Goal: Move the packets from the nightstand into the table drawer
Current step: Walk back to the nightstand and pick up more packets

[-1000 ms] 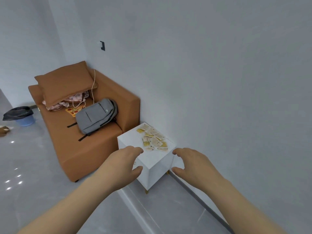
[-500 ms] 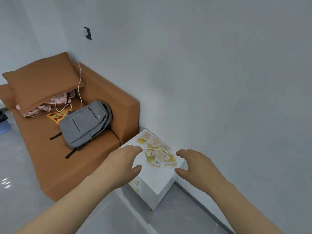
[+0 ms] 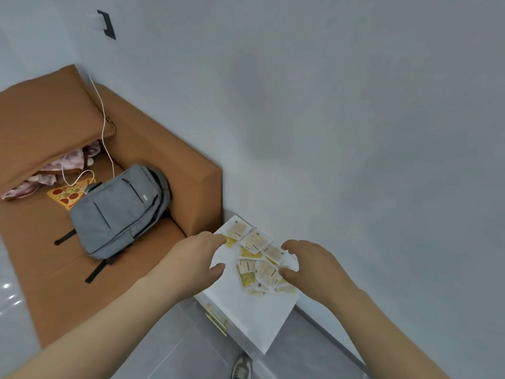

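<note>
Barely begun: nothing lifted yet, table drawer out of view. Left hand [image 3: 196, 258] half-open, empty, fingertips at the pile's left edge. Packets [image 3: 259, 258] scattered on the nightstand [image 3: 257, 318] by the wall. Right hand [image 3: 314, 263] half-open, empty, at the right edge. Both nearer the pile than half a second ago.

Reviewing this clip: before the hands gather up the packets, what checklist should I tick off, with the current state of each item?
1. Packets lie in a loose overlapping pile on the nightstand: ok.
2. Left hand and right hand hold nothing: ok.
3. Hands flank the pile, one at each side: ok.
4. Fingertips touching packets: cannot tell.
5. Table drawer in view: not ok, out of frame.
</note>
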{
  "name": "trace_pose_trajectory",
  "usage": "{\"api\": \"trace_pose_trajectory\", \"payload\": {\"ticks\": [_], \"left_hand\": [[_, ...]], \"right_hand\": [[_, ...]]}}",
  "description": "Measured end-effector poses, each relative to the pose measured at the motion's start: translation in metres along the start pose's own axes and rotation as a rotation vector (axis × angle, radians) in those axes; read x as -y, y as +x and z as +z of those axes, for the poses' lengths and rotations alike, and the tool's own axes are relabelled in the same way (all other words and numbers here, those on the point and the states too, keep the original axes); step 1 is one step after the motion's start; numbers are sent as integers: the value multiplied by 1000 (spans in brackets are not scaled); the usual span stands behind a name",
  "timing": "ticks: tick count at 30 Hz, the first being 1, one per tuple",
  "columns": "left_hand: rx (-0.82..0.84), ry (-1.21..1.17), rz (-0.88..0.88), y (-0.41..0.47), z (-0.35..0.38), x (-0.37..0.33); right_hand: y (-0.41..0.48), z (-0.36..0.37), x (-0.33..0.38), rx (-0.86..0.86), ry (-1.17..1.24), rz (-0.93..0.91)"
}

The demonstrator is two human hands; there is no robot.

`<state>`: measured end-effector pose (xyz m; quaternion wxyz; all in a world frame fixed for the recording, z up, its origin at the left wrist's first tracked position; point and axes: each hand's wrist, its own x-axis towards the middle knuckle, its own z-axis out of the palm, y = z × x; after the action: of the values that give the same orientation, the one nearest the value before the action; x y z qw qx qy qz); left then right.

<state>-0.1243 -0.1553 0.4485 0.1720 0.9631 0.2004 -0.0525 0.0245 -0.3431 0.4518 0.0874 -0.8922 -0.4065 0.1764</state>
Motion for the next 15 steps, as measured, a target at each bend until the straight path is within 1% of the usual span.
{"api": "trace_pose_trajectory", "payload": {"ticks": [6,9,15], "left_hand": [[73,22,-11,77,-1,18],[118,17,-18,104,9,24],[244,-4,22,160,43,46]], "right_hand": [[75,-3,-26,49,21,41],[99,3,-38,82,33,64],[137,30,-61,184,92,154]]}}
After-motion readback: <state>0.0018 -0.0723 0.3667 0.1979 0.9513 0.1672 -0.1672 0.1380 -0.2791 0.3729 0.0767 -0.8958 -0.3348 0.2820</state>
